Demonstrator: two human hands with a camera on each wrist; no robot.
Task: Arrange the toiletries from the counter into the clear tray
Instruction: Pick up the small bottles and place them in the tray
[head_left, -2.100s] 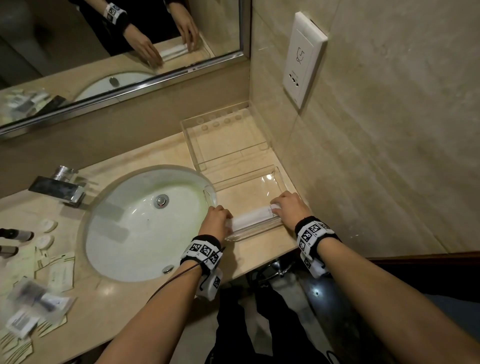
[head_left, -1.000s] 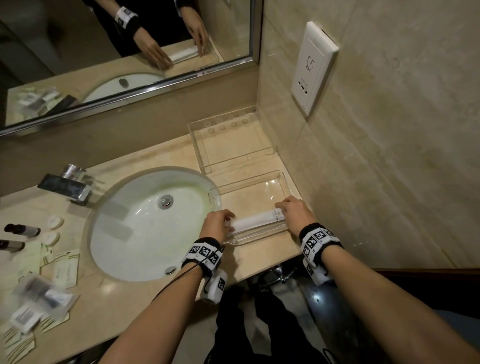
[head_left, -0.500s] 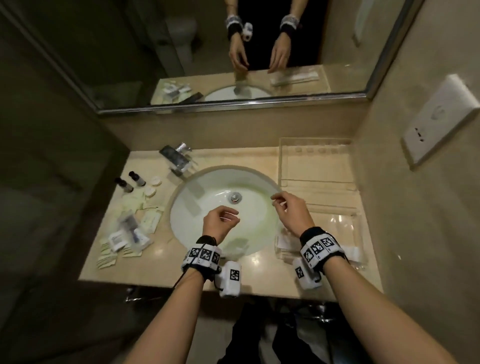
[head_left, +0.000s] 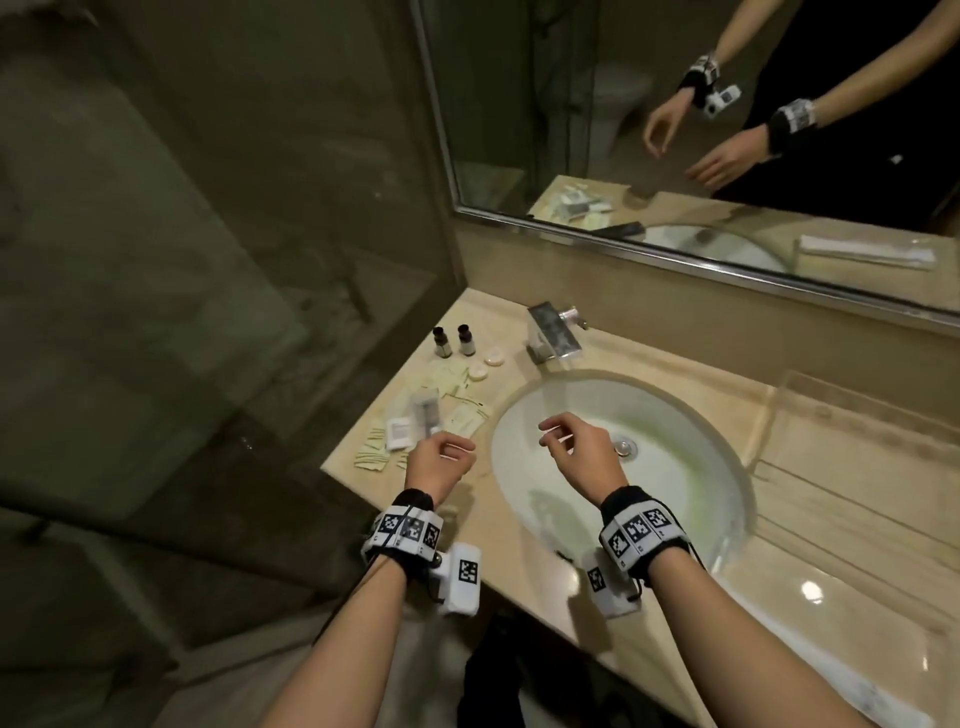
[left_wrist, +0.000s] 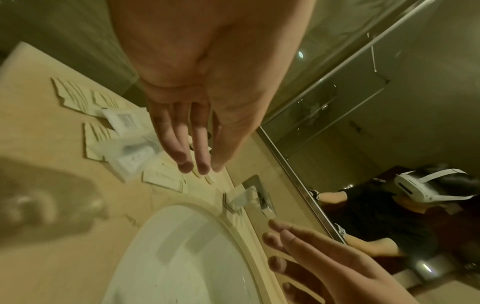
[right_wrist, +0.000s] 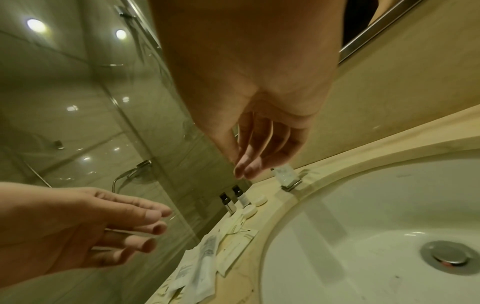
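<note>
Nearest, both hands were empty: left hand (head_left: 439, 462) hovered loose-fingered over the counter (head_left: 524, 561) edge, right hand (head_left: 582, 457) floated over the sink (head_left: 696, 467), fingers relaxed. Looked like a reach toward the leftovers. Just past the left hand sat the sachets (head_left: 415, 426), farther back two small bottles (head_left: 454, 340) and round soaps (head_left: 485, 364). The clear tray (head_left: 852, 415) waited far right against the wall.

No wording can be read; the white sachet (left_wrist: 124, 119) carries only a blurred barcode-like label.
</note>
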